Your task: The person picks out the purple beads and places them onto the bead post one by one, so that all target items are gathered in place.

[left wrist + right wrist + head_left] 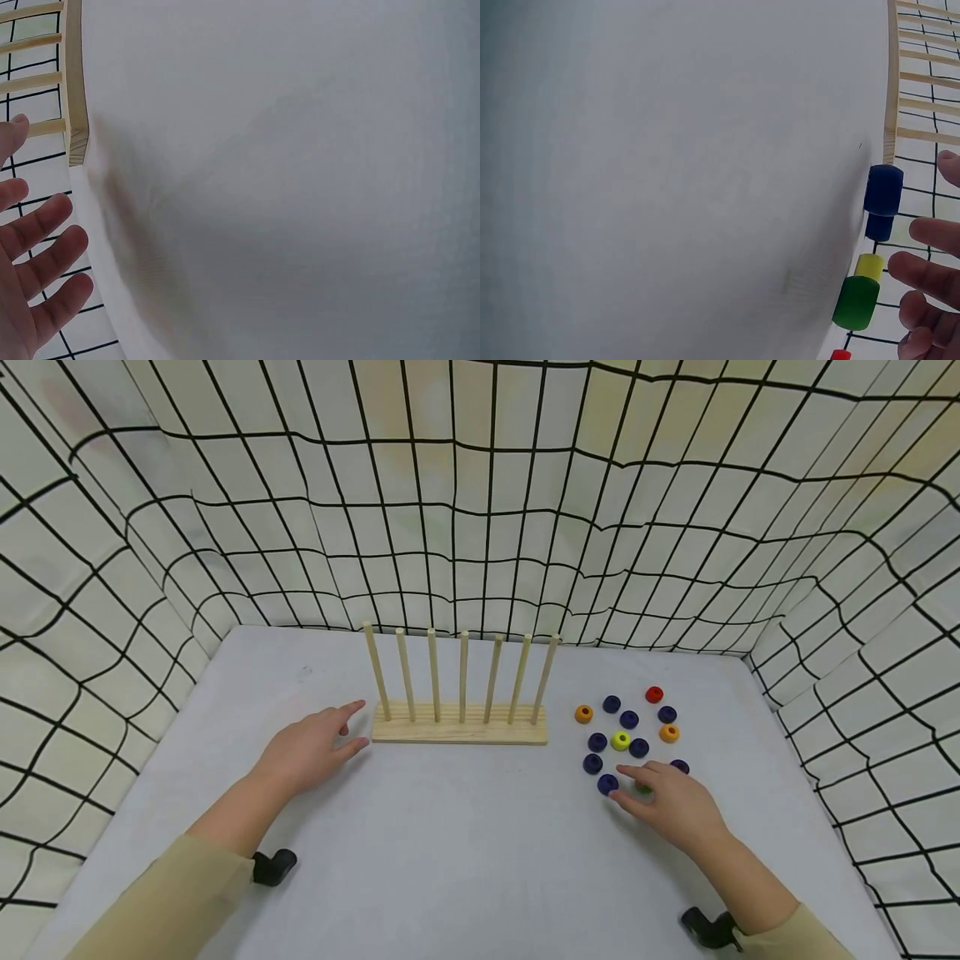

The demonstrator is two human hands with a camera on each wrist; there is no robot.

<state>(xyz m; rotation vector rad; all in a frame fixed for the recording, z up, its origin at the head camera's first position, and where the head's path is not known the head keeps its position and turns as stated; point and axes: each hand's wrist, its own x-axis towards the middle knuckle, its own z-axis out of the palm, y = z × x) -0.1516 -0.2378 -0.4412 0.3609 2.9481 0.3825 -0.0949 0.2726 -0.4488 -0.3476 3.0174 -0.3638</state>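
Note:
A wooden rack [459, 732] with several upright pegs stands at the middle of the white table. Just off its left end is my left hand [311, 747], fingers extended and holding nothing. Over the near side of a group of beads, my right hand [678, 806] hovers with thumb and forefinger spread. A dark blue bead [608, 784] lies by the thumb tip, and a green bead [856, 303] is partly hidden beneath the hand in the head view. Close by are a yellow bead [620, 741], orange beads [583, 714], a red bead [654, 694] and several more blue ones.
Black netting [480, 535] over white cloth walls encloses the back and both sides of the table [465, 860]. Black wrist devices [275, 867] sit at both sleeve cuffs. The beads lie loose to the right of the rack.

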